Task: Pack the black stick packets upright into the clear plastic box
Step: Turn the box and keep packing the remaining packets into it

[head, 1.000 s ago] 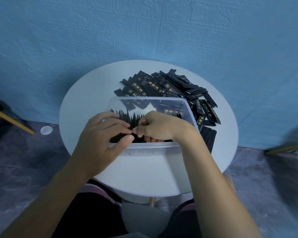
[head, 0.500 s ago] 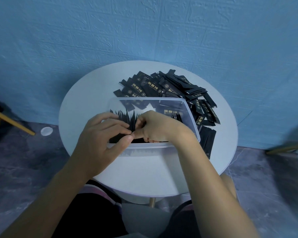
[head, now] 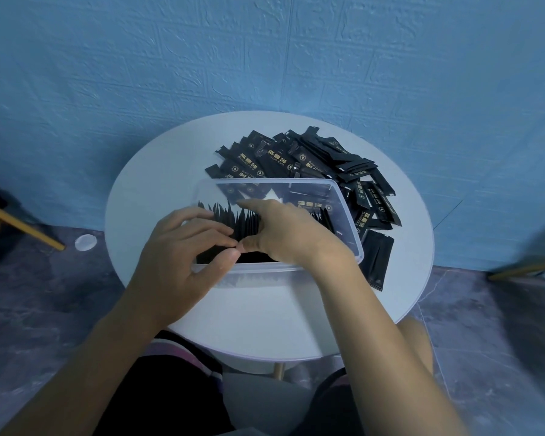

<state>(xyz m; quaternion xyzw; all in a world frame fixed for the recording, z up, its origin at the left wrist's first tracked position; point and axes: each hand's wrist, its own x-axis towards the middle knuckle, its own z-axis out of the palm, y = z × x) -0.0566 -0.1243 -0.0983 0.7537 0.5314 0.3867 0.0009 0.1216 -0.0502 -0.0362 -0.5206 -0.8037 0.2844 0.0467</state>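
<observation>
**Stick packets stand on end in clear box**

On a round white table (head: pixel 158 190), a clear plastic box (head: pixel 350 225) holds black stick packets (head: pixel 246 225) upright along its near side. The left hand (head: pixel 183 259) pinches the row between curled fingers and thumb. The right hand (head: pixel 290 234) lies flat-fingered across their tops. A loose pile (head: pixel 296 158) lies behind the box.

**Round white bench (head: pixel 158 196)**

A clear plastic box (head: pixel 348 215) sits near the middle of the bench. Loose black stick packets (head: pixel 296 158) lie heaped on the bench, just behind and to the right of the box.
</observation>
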